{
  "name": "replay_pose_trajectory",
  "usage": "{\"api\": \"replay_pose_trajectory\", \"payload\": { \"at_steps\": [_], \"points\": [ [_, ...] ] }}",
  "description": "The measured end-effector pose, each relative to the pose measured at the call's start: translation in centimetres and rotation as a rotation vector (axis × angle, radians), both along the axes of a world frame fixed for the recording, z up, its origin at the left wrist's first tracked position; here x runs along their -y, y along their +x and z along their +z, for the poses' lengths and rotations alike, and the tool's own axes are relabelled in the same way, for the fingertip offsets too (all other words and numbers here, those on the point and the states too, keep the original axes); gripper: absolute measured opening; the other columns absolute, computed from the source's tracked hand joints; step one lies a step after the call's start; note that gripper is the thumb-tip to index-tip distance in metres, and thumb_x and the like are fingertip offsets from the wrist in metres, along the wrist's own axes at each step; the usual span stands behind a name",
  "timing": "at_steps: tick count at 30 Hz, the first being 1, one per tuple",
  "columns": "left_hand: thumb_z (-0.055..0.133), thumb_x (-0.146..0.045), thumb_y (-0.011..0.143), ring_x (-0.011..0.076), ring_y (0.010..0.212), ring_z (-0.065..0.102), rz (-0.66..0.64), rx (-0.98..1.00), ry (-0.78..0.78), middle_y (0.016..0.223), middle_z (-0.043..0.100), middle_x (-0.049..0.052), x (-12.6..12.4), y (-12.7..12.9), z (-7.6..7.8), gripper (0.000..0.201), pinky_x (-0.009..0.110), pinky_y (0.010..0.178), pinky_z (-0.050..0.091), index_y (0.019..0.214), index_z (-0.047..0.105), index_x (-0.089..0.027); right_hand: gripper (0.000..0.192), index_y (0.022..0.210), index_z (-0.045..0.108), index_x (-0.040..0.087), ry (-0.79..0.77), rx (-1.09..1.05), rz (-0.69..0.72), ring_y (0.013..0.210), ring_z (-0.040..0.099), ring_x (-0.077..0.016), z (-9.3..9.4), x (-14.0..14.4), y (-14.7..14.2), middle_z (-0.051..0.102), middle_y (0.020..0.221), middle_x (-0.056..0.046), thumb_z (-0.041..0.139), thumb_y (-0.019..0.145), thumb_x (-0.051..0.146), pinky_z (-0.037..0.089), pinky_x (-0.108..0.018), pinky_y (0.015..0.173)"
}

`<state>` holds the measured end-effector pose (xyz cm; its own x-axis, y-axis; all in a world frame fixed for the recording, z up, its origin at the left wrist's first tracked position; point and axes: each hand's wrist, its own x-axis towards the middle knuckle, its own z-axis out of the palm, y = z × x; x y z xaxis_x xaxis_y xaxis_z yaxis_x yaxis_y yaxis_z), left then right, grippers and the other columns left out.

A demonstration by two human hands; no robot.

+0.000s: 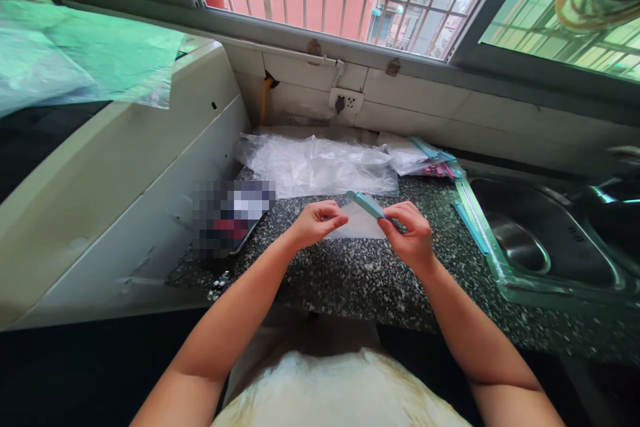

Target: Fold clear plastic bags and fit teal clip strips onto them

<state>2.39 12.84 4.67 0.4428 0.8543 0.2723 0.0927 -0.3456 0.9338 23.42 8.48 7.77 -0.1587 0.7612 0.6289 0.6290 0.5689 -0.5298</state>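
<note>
Both my hands hold a small clear zip bag [357, 221] with a teal seal strip above the speckled granite counter [350, 273]. My left hand [316, 222] pinches the bag's left edge. My right hand [407, 233] pinches its right side, just below the teal strip, which tilts up to the left. The bag looks flat, and I cannot tell whether anything is inside it.
A crumpled clear plastic sheet [315, 163] lies behind the hands. More zip bags with teal and pink strips [430, 160] are stacked at the back right. A steel sink [540, 240] is to the right, a white appliance [125, 187] to the left, with a blurred object [230, 217] beside it.
</note>
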Motion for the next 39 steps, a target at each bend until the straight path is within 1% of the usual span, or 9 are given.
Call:
{"api": "replay_pose_trajectory", "payload": {
  "at_steps": [4,11,16,21,28,33,39],
  "points": [
    [0.061,-0.052,0.074,0.0105,0.059,0.044,0.001,-0.012,-0.002,0.06,0.049,0.0,0.1,0.1,0.1,0.041,0.024,0.056,0.036,0.058,0.062,-0.015,0.009,0.077,0.065,0.024,0.015,0.016,-0.01,0.072,0.057,-0.0189,0.2,0.1,0.0,0.065,0.073,-0.002,0.058,0.082,0.028,0.045,-0.036,0.069],
    [0.061,-0.048,0.075,0.0105,0.058,0.044,0.0,-0.005,0.003,0.06,0.049,0.0,0.2,0.3,-0.2,0.037,0.024,0.055,0.035,0.059,0.064,-0.015,0.007,0.078,0.065,0.024,0.075,0.027,-0.03,0.073,0.057,-0.0187,0.2,0.2,0.2,0.065,0.074,-0.003,0.059,0.082,0.026,0.045,-0.035,0.068],
    [0.061,-0.045,0.076,0.0104,0.058,0.044,-0.005,0.0,0.0,0.061,0.049,0.0,0.3,0.4,-0.2,0.035,0.024,0.055,0.035,0.061,0.064,-0.014,0.007,0.078,0.065,0.025,0.077,0.053,-0.055,0.074,0.057,-0.0192,0.0,0.1,0.3,0.066,0.075,-0.003,0.059,0.082,0.026,0.045,-0.037,0.07],
    [0.06,-0.044,0.077,0.0098,0.058,0.043,-0.014,0.014,-0.008,0.06,0.048,0.0,0.4,0.5,-0.2,0.035,0.024,0.054,0.033,0.06,0.063,-0.013,0.007,0.081,0.066,0.025,0.136,0.078,-0.037,0.073,0.057,-0.0189,0.1,0.0,0.3,0.067,0.075,-0.003,0.06,0.081,0.024,0.046,-0.036,0.068],
    [0.062,-0.047,0.074,0.0087,0.056,0.041,-0.007,0.009,-0.043,0.06,0.048,-0.001,0.5,0.5,-0.1,0.036,0.022,0.053,0.032,0.061,0.06,-0.013,0.006,0.082,0.067,0.024,0.192,0.067,-0.037,0.072,0.057,-0.0176,0.1,-0.3,0.8,0.066,0.075,-0.002,0.061,0.08,0.022,0.047,-0.033,0.067],
    [0.062,-0.047,0.074,0.0098,0.058,0.045,0.034,0.029,-0.02,0.061,0.05,0.0,0.5,0.5,0.0,0.035,0.023,0.055,0.035,0.063,0.064,-0.014,0.005,0.082,0.066,0.023,0.229,0.044,-0.109,0.073,0.057,-0.0173,0.2,-0.7,1.7,0.065,0.075,-0.002,0.062,0.08,0.021,0.047,-0.033,0.068],
    [0.061,-0.043,0.077,0.0092,0.055,0.044,0.029,0.049,0.029,0.058,0.049,-0.001,0.3,0.6,-0.3,0.033,0.023,0.054,0.036,0.063,0.067,-0.014,0.003,0.08,0.065,0.023,0.229,0.029,-0.152,0.073,0.057,-0.0177,0.3,-0.8,2.1,0.065,0.074,-0.002,0.062,0.08,0.024,0.047,-0.034,0.067]
  ]
}}
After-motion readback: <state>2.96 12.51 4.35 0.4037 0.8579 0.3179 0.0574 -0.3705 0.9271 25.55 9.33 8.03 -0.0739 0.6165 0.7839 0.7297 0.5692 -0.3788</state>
